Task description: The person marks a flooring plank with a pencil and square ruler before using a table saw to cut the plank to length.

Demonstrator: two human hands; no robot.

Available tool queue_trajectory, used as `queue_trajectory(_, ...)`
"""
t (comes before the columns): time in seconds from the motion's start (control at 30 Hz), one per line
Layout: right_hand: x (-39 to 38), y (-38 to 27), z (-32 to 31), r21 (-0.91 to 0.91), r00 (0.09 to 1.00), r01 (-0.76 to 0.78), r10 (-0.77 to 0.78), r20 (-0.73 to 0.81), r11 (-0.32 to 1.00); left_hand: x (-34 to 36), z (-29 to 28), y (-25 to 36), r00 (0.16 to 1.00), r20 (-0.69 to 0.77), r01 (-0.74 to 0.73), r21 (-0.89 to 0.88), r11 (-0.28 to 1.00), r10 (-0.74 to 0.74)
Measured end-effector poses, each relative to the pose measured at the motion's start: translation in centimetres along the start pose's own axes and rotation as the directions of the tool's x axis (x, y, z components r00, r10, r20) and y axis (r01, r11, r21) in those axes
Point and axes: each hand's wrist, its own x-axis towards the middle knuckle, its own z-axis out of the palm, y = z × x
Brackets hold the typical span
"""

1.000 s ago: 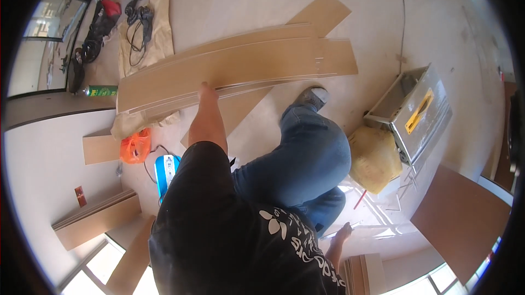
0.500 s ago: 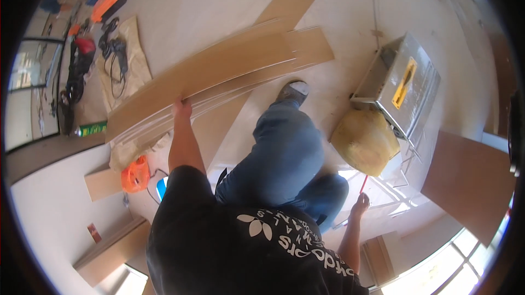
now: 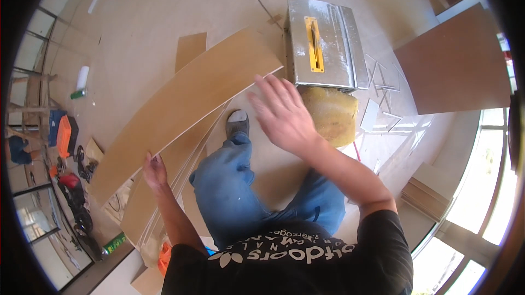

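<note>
My left hand (image 3: 156,168) grips the near edge of a long tan board (image 3: 191,98), which is tilted up above a stack of similar boards (image 3: 178,185). My right hand (image 3: 281,112) is stretched out at the board's right end, fingers spread with tips at its edge; I cannot tell if they touch it. Behind that hand lies a lumpy yellow bundle (image 3: 331,117), against a silver metal box (image 3: 342,38) with a yellow slotted plate (image 3: 314,43). My bent legs (image 3: 224,180) are below the boards.
At the left are orange (image 3: 65,136) and blue cases (image 3: 55,126), dark power tools (image 3: 76,207), a green canister (image 3: 114,244) and a co-worker (image 3: 19,149) near the glass panels. At the right are a large brown panel (image 3: 448,65), white scraps (image 3: 385,87) and stacked boards (image 3: 426,196).
The top board has been lifted and separated from the stack by my left hand. My right hand has swung up from low at the right to the board's end. The view has turned.
</note>
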Motion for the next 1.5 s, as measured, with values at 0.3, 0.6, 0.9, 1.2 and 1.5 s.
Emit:
queue_trajectory(0.3, 8.6, 11.0, 11.8, -0.262, 0.989, -0.132, 0.107, -0.106, 0.956, 18.7, 18.9, -3.5, 0.986, 0.064, 0.143, 0.136, 0.980, -0.153)
queue_trajectory(0.6, 13.5, 21.9, 17.8, -0.257, 0.905, -0.415, 0.365, -0.221, 0.873, 34.7, 26.6, -14.5, 0.966, 0.094, 0.227, 0.126, 0.966, -0.240)
queue_trajectory(0.9, 12.9, 28.4, 22.1, -0.270, 0.846, -0.521, 0.449, -0.287, 0.810, 37.6, 27.7, -22.8, 0.919, 0.123, 0.358, 0.136, 0.924, -0.375)
queue_trajectory(1.2, 11.9, 28.7, 22.6, -0.188, 0.806, -0.574, 0.508, -0.305, 0.797, 35.8, 28.7, -22.9, 0.910, 0.200, 0.327, 0.199, 0.924, -0.364)
queue_trajectory(1.5, 11.6, 28.3, 22.3, -0.167, 0.763, -0.636, 0.580, -0.287, 0.754, 34.6, 30.0, -22.1, 0.933, 0.204, 0.249, 0.229, 0.941, -0.296)
